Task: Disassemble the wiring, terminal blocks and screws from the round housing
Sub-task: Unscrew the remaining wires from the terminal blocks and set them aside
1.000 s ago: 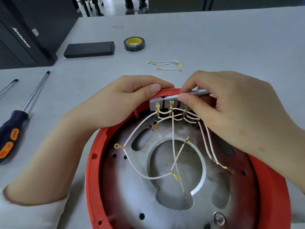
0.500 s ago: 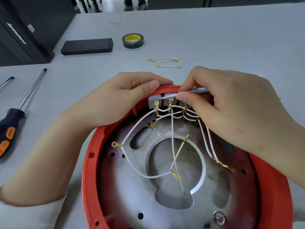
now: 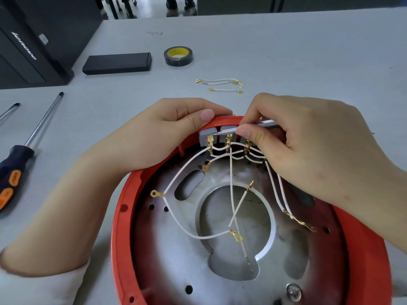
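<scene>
The left hand (image 3: 154, 137) grips the red housing (image 3: 123, 227) rim, thumb beside the grey terminal blocks (image 3: 226, 134); the right hand (image 3: 308, 146) pinches a thin metal tool (image 3: 264, 123), tip at the blocks.

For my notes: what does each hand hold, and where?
Right hand pinches a thin metal tool along its shaft, near the tip. Left hand grips the red housing's far rim.
</scene>
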`<state>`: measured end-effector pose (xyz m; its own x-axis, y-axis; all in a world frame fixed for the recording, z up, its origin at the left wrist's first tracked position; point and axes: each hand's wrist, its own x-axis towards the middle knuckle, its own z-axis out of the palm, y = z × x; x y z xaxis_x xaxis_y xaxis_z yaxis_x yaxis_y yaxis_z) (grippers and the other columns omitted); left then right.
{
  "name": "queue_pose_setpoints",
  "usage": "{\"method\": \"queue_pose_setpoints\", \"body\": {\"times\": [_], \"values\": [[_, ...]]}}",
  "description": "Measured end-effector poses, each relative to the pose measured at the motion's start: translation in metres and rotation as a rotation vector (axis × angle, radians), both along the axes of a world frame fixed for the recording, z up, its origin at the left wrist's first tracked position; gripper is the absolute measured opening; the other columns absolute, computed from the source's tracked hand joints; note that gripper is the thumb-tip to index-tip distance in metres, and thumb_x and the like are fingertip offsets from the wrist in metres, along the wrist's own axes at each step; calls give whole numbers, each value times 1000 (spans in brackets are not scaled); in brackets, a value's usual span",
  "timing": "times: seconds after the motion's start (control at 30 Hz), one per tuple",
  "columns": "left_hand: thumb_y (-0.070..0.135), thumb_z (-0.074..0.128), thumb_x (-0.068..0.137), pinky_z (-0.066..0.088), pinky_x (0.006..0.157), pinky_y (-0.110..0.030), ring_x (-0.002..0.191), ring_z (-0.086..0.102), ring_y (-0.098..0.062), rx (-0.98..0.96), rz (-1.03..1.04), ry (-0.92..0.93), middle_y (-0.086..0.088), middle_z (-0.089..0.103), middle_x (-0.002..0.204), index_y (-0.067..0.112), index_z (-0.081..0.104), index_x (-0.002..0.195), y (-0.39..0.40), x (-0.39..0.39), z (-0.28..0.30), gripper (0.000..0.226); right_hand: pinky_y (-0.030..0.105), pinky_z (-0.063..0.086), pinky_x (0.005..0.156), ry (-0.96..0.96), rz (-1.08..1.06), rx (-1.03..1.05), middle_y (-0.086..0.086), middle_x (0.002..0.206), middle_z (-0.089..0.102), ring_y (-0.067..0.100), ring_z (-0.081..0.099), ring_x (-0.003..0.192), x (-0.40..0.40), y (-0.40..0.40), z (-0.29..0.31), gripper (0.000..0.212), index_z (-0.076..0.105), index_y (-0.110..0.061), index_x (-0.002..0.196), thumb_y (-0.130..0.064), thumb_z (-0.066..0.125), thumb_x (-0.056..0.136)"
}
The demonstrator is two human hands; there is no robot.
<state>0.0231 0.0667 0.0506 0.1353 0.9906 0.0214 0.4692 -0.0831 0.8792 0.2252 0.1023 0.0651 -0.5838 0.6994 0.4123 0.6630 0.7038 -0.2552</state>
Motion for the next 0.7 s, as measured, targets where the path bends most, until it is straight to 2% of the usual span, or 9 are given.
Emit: {"method": "queue_pose_setpoints", "body": {"times": [0.17,0.43,0.6,0.7], "values": [[21,42,99,43,104,-27,113,61,-3,-5,6,-3,10,69,117,17,64,122,-1,1,0,32,15,28,57,-8,-17,-15,-16,52,37,13,39,57,1,1,0,25,59,-27,84,-48,47,87],[21,41,100,41,107,-33,115,60,-5,-13,3,0,9,68,119,16,63,123,-1,1,0,32,16,27,55,-19,0,3,-15,53,38,12,39,57,0,1,0,21,58,-26,82,-45,49,88],[25,43,98,44,100,-22,112,61,-2,-7,4,-14,12,70,115,20,65,120,0,0,0,32,18,32,56,5,9,-12,-15,53,38,12,40,56,1,2,-2,19,59,-26,82,-42,51,87],[27,43,96,44,100,-21,111,61,-1,1,7,-16,14,70,114,23,65,118,1,0,-2,31,17,29,55,12,0,-21,-14,52,38,12,37,59,0,3,-2,21,59,-25,83,-44,50,87]]}}
